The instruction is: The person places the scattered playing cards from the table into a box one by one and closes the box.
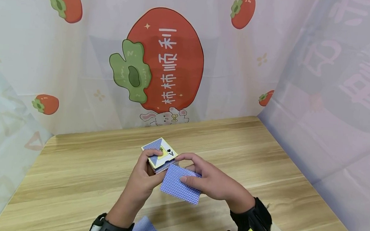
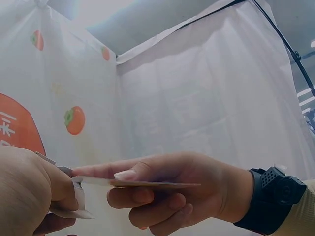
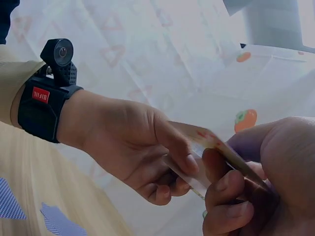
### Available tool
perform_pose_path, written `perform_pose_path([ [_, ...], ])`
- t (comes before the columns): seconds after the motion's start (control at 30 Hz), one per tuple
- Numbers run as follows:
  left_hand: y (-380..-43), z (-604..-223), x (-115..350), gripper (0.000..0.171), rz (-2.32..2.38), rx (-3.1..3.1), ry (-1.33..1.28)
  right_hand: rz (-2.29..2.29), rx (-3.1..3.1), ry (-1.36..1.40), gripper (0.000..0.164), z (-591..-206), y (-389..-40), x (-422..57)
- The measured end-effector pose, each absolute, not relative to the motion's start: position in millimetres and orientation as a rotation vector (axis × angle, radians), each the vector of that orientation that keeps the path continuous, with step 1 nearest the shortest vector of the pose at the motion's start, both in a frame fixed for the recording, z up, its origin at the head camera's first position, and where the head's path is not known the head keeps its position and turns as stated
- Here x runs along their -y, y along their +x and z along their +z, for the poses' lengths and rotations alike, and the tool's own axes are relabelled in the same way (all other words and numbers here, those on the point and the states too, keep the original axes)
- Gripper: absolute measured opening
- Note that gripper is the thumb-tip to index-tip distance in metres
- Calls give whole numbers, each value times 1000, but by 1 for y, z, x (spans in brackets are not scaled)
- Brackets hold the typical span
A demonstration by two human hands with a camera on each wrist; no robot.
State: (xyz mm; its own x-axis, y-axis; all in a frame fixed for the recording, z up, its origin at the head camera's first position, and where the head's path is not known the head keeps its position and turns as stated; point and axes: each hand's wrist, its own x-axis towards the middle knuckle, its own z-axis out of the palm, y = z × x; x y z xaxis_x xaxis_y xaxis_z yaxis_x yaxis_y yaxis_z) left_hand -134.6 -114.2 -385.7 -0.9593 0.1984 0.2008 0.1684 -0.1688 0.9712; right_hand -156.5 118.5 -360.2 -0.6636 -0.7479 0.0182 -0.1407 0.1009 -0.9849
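Observation:
My left hand (image 1: 140,180) holds a playing card box (image 1: 169,153), blue-patterned with a yellow and white top that shows an ace. The end of the box towards me stands open, with a blue patterned surface showing there. My right hand (image 1: 217,181) pinches blue-backed playing cards (image 1: 176,186) between thumb and fingers, just below that open end. How many cards are in the pinch I cannot tell. The right index finger reaches to the corner of the box. In the right wrist view the held cards (image 3: 216,140) are seen at a slant, partly behind fingers.
A blue-backed card (image 1: 145,227) lies on the wooden table (image 1: 86,173) near the front, partly cut off by the frame. Two blue-backed patches, one a card (image 3: 61,221), show on the table in the right wrist view. Printed curtains (image 1: 237,62) enclose the table.

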Motion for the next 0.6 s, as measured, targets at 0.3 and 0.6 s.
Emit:
perform_pose_path([
  [0.3,-135,-385,112,53,2339,-2025,417,-1764,-1826,-849,41,-361,-158,-119],
  [0.6,-135,-390,111,56,2378,-1993,459,-1901,-1823,-619,41,-367,-156,-107],
])
